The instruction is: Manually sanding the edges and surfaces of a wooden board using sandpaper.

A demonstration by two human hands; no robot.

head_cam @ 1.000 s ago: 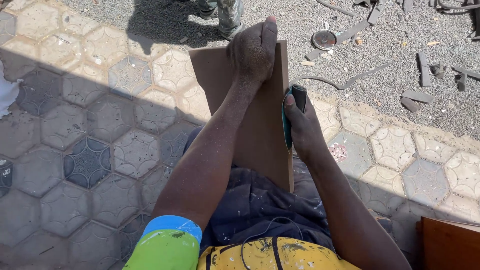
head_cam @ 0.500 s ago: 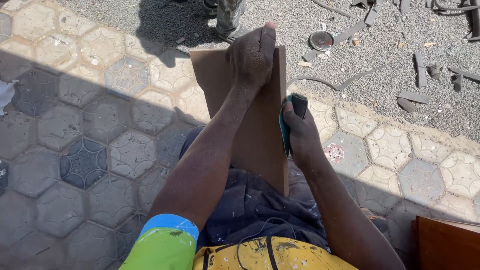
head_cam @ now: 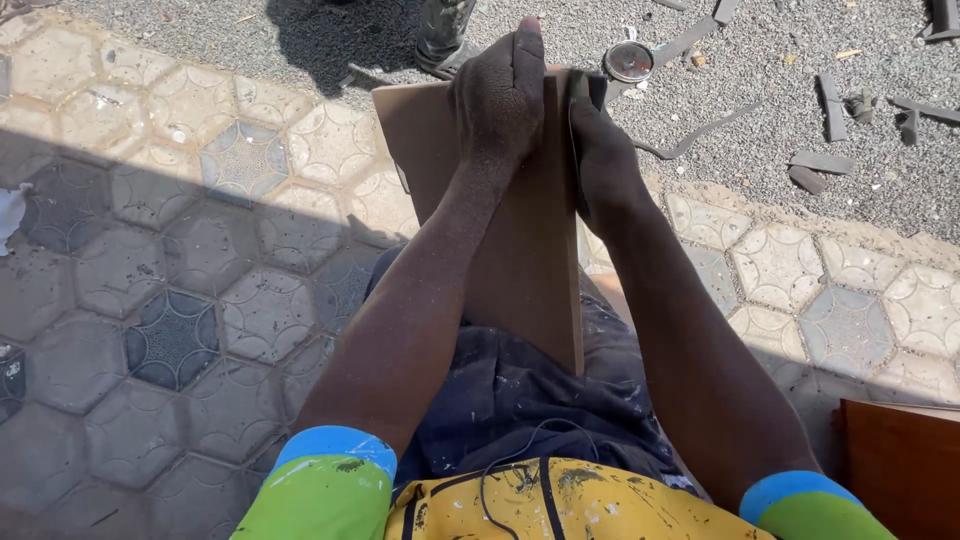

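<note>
Clenched: left hand (head_cam: 497,95) over top edge of brown wooden board (head_cam: 520,250), upper centre of frame, board standing tilted on lap. Right hand (head_cam: 603,160) closed on dark sanding block (head_cam: 590,87), pressed against board's right edge near top. Round metal tin lid (head_cam: 629,61) on gravel, upper right. Reddish-brown panel corner (head_cam: 900,470) at lower right. Hexagonal paving (head_cam: 180,270) at left.

We count two hands: the left hand (head_cam: 497,95) and the right hand (head_cam: 600,160), both at one brown board (head_cam: 525,250) in the middle of the frame. One dark sanding block (head_cam: 590,88) sits at the board's right edge. One round metal disc (head_cam: 629,62) lies at the upper middle, one reddish panel (head_cam: 900,465) at the lower right.
</note>
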